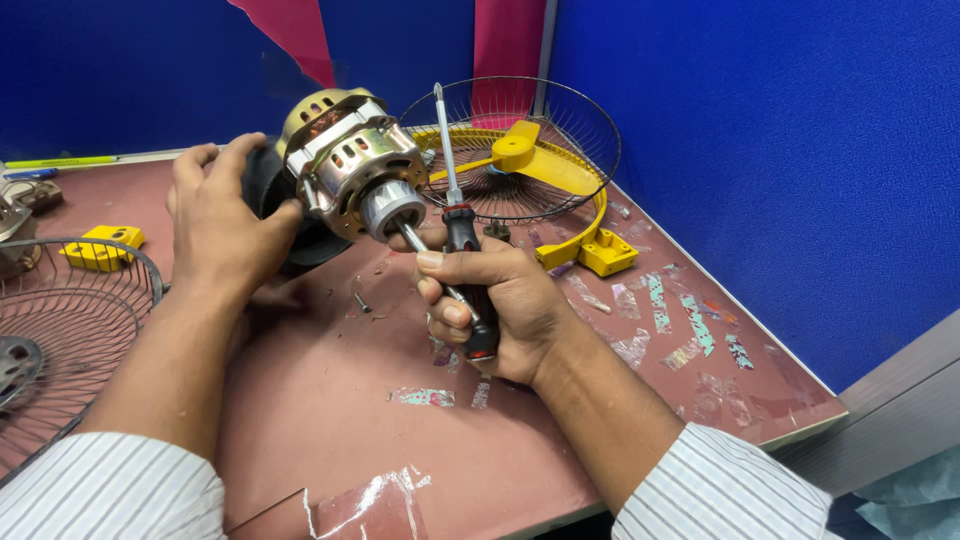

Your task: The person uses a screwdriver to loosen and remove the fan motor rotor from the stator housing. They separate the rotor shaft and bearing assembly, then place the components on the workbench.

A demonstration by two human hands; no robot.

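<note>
Two hands worked the fan motor [345, 165] held above the far-left table [330, 400]: the left hand [220, 225] clasped its body while the right hand [495, 300] fisted a screwdriver [462, 235] and pinched the shaft [415, 240], seemingly mid-dismantling, needing the tip reseated next.

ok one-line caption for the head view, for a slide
Left hand steadies a fan motor while the right hand grips a screwdriver over a reddish table.

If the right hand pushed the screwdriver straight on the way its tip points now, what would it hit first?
The screwdriver in the right hand points up and away, just right of the motor. Beyond its tip stands the wire fan guard, probably first, though depth is unclear.
</note>
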